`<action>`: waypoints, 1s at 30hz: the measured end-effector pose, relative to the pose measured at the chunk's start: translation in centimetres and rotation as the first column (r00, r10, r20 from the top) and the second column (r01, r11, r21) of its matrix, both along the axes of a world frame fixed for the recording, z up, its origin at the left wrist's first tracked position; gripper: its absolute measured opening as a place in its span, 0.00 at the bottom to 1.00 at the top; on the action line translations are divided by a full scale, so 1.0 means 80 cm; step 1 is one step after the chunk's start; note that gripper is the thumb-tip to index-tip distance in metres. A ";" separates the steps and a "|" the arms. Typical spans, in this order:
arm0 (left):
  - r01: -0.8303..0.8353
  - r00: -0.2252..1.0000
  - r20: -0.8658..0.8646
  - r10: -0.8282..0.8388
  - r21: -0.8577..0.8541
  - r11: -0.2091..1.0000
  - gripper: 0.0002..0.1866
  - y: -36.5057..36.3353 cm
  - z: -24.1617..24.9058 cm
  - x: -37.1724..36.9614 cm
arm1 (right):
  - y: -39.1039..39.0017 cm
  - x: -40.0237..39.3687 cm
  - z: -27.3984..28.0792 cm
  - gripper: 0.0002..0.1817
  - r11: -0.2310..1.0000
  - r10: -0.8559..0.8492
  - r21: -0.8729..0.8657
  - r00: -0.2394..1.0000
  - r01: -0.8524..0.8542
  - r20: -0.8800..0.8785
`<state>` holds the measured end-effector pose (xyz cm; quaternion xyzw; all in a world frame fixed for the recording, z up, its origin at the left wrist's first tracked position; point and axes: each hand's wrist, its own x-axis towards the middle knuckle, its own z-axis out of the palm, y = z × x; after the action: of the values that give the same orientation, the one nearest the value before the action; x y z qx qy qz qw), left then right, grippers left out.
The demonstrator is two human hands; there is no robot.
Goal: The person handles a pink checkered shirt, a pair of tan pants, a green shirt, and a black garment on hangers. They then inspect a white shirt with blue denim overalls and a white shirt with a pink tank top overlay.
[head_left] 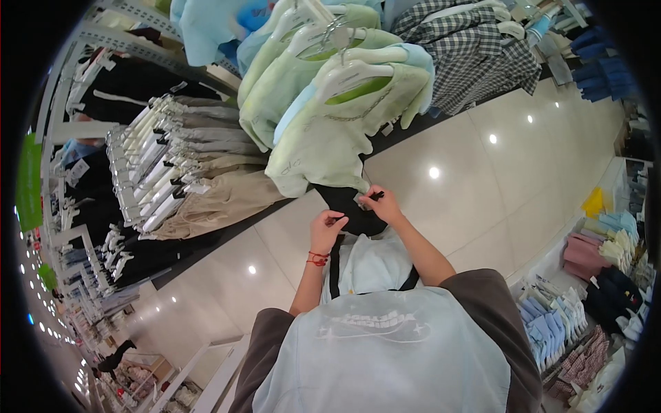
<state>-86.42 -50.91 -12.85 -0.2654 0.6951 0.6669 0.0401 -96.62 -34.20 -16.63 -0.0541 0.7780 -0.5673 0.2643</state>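
In front of my body hangs a piece of black cloth (342, 199), below a pale green shirt (323, 148) on a white hanger (354, 76). At the cloth's left edge my left hand (326, 230) is closed in a pinch; what sits between its fingertips is too small to make out. On the other side my right hand (382, 206) pinches a small black piece (376, 196), with a pale tag (361, 200) beside its fingertips. Whether the cloth and shirt are joined is hidden. A light blue fabric (368, 265) with black straps lies just below my hands.
Trousers on clip hangers (220, 199) crowd the rack at left. Checked shirts (468, 62) hang at upper right. Tiled floor (441, 199) lies beyond my right hand. Low shelves with small folded clothes (551, 323) stand at lower right. A white frame (200, 372) is at lower left.
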 end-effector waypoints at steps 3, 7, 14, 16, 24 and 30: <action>-0.004 1.000 -0.015 0.005 0.074 0.997 0.07 -0.005 -0.002 -0.001 | -0.007 -0.003 0.018 0.11 0.999 -0.041 0.034 0.999 0.040 0.023; -0.030 0.999 -0.011 0.031 0.052 0.998 0.08 -0.025 -0.010 -0.005 | -0.010 0.001 0.003 0.09 0.980 -0.133 -0.119 0.969 0.160 0.207; 0.193 0.979 0.101 -0.175 -0.224 0.955 0.11 -0.073 -0.066 -0.010 | 0.017 0.048 -0.034 0.05 0.855 -0.422 -0.157 0.839 0.494 0.343; 0.302 0.951 0.147 -0.270 -0.283 0.910 0.14 -0.094 -0.100 -0.010 | 0.030 0.075 -0.041 0.05 0.812 -0.482 -0.147 0.791 0.565 0.377; 0.725 0.668 0.343 -0.661 -0.501 0.473 0.18 -0.125 -0.139 -0.039 | 0.088 0.235 -0.078 0.06 0.565 -0.746 0.025 0.498 0.825 0.443; 0.971 0.183 0.546 -0.818 -0.228 0.065 0.18 -0.071 -0.170 -0.100 | 0.144 0.371 -0.115 0.05 0.278 -0.929 0.248 0.194 0.928 0.315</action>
<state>-94.41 -56.62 -26.44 0.1407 0.8445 0.2222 0.4666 -66.98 -22.68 -25.84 0.5421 0.5802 -0.6074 0.0229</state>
